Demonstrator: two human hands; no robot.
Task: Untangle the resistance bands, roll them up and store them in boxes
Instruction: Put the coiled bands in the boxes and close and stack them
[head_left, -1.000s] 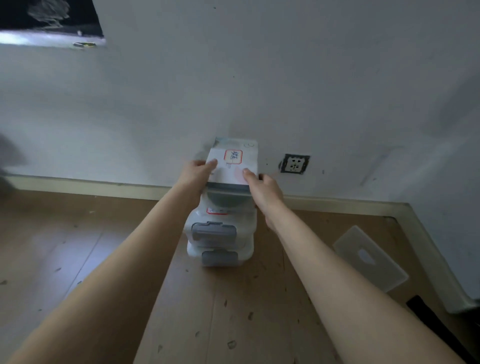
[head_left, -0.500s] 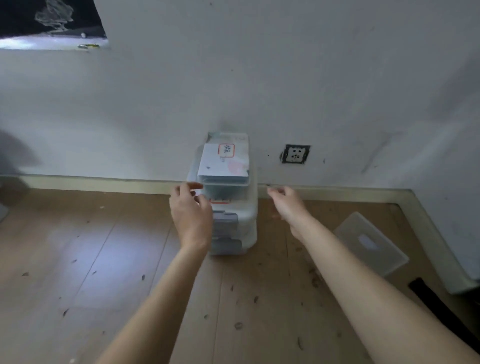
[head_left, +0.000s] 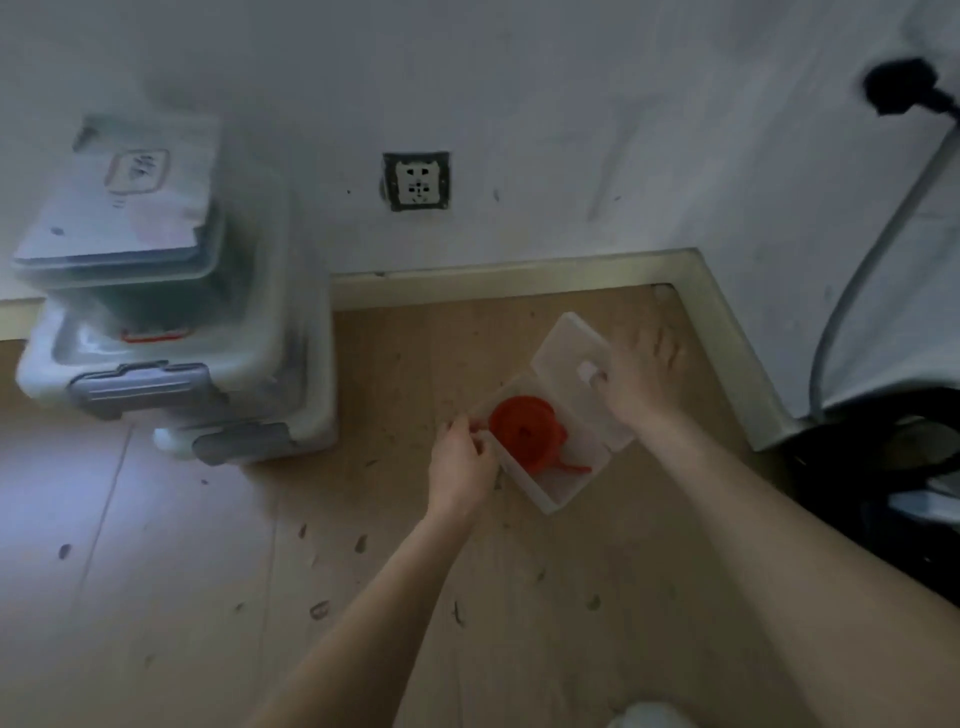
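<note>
Pinching the near-left rim of a small clear box (head_left: 540, 488), the left hand (head_left: 460, 467) has its fingers curled at that edge, close beside a rolled red band (head_left: 524, 431) that lies inside the box. A loose red tail of the band trails toward the box's right end. The right hand (head_left: 641, 382) rests on the translucent lid (head_left: 569, 348), which lies tilted over the far-right part of the box; its fingers spread across the lid, and a fingertip or thumb sits at the lid's small cut-out handle. Whether those fingers actually hook into the cut-out is too blurred to tell. The box sits on the floor (head_left: 156, 571), near the corner where the skirting board (head_left: 509, 278) turns.

Well to the left, against the wall, stands a stack of bins (head_left: 208, 364) with grey latches, and on top of it a smaller lidded box (head_left: 130, 223) with a label on its lid. A wall socket (head_left: 417, 181) is set in the wall between the stack and the corner. On the right wall a black plug (head_left: 904, 93) feeds a grey cable (head_left: 872, 270) running down toward dark objects at the right edge. Small specks of debris dot the floor.
</note>
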